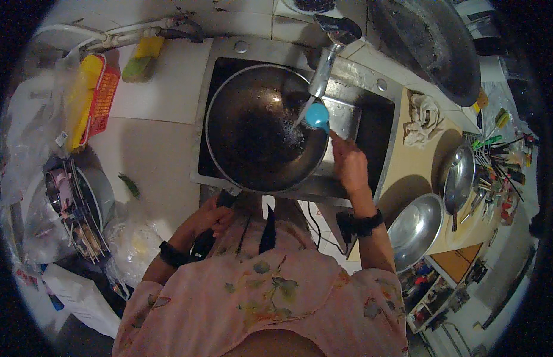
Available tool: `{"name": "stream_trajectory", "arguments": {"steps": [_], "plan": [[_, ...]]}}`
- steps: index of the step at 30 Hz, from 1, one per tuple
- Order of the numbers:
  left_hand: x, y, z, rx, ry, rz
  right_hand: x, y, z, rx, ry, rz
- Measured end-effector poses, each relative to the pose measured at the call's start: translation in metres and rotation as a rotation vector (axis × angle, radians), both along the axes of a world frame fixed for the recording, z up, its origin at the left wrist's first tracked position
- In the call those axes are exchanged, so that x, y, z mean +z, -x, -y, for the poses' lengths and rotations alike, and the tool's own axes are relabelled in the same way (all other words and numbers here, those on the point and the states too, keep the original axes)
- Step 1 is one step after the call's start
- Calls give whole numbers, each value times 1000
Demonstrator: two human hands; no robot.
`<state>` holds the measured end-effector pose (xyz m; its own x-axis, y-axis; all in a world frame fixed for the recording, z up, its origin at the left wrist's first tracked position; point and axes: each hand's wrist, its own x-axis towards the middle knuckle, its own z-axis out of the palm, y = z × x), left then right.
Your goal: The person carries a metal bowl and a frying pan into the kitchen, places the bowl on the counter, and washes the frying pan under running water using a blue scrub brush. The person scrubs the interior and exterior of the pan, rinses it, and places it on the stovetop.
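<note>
A large dark wok [249,134] rests over the left part of a steel sink [376,107]. Its black handle [228,197] points toward me, and my left hand [214,218] is closed on it. My right hand [351,163] grips a blue dish brush [318,116] by its handle. The round brush head is above the wok's right side, close under the faucet [323,73]. A thin stream of water runs from the spout into the wok and splashes on its inner wall.
A second large wok [430,49] leans at the upper right. Two steel bowls [414,230] [459,178] stand right of the sink, near a crumpled cloth [422,118]. On the left are a red basket [104,100], a yellow-green sponge [142,60] and a green chili pepper [129,185].
</note>
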<state>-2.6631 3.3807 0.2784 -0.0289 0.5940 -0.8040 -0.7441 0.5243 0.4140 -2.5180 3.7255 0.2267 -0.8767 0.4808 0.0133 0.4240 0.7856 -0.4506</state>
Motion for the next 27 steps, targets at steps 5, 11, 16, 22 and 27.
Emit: {"name": "stream_trajectory", "arguments": {"steps": [5,11,16,22,27], "plan": [[6,-1,-5,8,60,50,20,-20,1,-177,235,31],[4,-2,-10,-25,96,-21,7,-39,45,-141,591,22],[9,-5,-12,16,100,26,-38,21,36,-386,793,-215],[6,-7,-13,-28,40,41,-16,18,37,-666,2124,-364],[2,-8,-12,-40,45,16,2,-13,39,-724,2269,-484]]}}
